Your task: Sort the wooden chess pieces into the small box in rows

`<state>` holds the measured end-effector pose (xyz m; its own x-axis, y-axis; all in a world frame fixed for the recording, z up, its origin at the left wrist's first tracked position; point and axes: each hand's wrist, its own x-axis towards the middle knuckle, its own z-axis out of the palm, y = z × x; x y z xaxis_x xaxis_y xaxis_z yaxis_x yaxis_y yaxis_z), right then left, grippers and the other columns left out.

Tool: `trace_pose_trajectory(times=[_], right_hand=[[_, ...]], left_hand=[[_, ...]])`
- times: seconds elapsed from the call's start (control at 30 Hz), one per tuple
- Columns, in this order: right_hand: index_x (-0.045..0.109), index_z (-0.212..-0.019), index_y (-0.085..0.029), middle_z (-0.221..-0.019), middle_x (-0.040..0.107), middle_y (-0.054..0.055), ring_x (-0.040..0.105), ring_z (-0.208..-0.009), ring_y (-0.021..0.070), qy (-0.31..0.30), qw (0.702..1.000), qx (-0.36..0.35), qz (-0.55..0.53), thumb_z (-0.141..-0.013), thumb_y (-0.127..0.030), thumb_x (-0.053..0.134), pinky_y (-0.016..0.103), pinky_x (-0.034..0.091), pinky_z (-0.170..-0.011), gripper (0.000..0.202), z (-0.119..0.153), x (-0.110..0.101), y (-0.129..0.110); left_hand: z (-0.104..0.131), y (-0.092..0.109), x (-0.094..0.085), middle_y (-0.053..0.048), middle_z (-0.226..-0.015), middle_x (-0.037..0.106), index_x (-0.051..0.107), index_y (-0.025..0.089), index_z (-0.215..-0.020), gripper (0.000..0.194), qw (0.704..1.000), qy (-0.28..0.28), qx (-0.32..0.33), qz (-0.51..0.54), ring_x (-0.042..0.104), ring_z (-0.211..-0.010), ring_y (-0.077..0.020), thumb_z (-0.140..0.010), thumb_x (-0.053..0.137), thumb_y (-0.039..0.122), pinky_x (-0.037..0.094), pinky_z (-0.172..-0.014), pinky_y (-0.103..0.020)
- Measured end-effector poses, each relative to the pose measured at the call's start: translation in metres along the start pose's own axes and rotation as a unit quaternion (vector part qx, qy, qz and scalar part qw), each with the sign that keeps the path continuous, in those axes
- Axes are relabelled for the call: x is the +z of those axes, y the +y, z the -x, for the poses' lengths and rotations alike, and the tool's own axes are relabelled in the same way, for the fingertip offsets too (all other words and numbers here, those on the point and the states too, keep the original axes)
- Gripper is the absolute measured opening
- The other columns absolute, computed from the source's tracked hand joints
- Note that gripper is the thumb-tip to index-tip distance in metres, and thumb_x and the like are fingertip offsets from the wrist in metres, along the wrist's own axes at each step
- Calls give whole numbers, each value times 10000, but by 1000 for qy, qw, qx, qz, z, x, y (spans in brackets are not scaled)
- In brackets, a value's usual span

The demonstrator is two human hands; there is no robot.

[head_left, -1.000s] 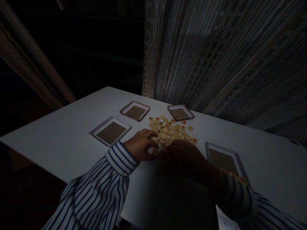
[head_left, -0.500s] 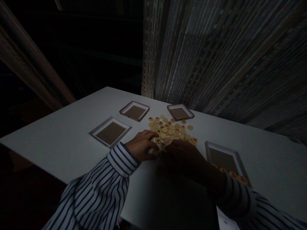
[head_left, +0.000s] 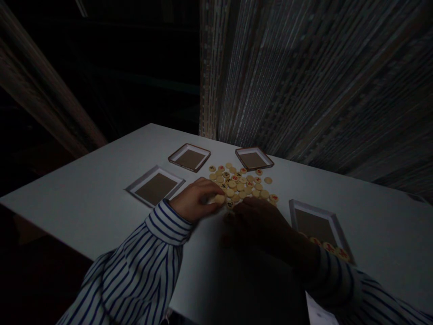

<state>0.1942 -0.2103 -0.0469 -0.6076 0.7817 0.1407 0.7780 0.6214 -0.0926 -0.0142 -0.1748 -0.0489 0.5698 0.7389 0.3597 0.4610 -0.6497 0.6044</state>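
Round wooden Chinese chess pieces (head_left: 240, 186) lie in a loose heap on the white table, some with red or black characters up, others blank. At the heap's near left edge my left hand (head_left: 198, 198) pinches one blank-sided Chinese chess piece (head_left: 219, 199) between thumb and fingers. My right hand (head_left: 259, 221) is low at the heap's near side, back up and in deep shadow. Its fingers are too dark to make out. Beside its fingertips a dim Chinese chess piece (head_left: 229, 217) shows, and another dim disc (head_left: 226, 239) lies nearer me.
Two shallow box trays (head_left: 176, 169) (head_left: 241, 161) stand at the back. A pale-rimmed tray (head_left: 135, 184) is at left. On the right, another tray (head_left: 333, 216) holds several red-marked pieces (head_left: 329, 248) in a row, partly behind my right forearm. A string curtain (head_left: 287, 81) hangs behind the table (head_left: 101, 180).
My left hand has shifted slightly, and a piece now shows clearly between its thumb and fingers. The right hand has hardly moved; a dim piece now shows by its fingertips.
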Motion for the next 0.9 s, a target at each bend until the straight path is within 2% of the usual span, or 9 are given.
trace_pose_trajectory(times=[0.13,0.27,0.4,0.6,0.9], right_hand=[[585,-754,-169,-704,555,23,425,-621,116,-3,1000,1,4,-876,-310,428,272,220,-576,244,0,-2,-2],[583,-761,-166,-692,549,19,422,-612,116,-2,1000,3,10,-870,-297,434,274,220,-574,226,0,-3,-3],[583,-759,-167,-704,561,23,428,-618,113,-4,1000,6,0,-879,-283,421,270,224,-573,233,0,-2,-3],[577,-744,-173,-704,565,27,424,-611,118,-15,1000,11,23,-881,-301,411,276,219,-570,251,-1,-4,-5],[579,-750,-171,-689,539,18,395,-591,113,-10,1000,-2,10,-853,-330,447,278,184,-546,231,1,-2,-2]], left_hand=[[1,3,0,-81,-978,653,634,164,-973,244,998,31,-35,33,564,-938,-194,-757,584,264,439,-860,-389],[1,5,0,-97,-980,663,630,133,-1011,293,993,32,-86,70,590,-886,-182,-782,562,304,464,-830,-364],[1,6,1,-91,-1076,656,605,146,-1085,328,983,36,-125,128,596,-959,-182,-812,523,307,453,-888,-371],[0,5,1,-75,-1149,632,616,156,-1069,322,972,47,-128,191,571,-1053,-183,-815,508,321,407,-969,-380],[1,4,3,-66,-1024,659,605,141,-1002,249,962,41,-136,233,600,-932,-163,-801,512,254,463,-876,-356]])
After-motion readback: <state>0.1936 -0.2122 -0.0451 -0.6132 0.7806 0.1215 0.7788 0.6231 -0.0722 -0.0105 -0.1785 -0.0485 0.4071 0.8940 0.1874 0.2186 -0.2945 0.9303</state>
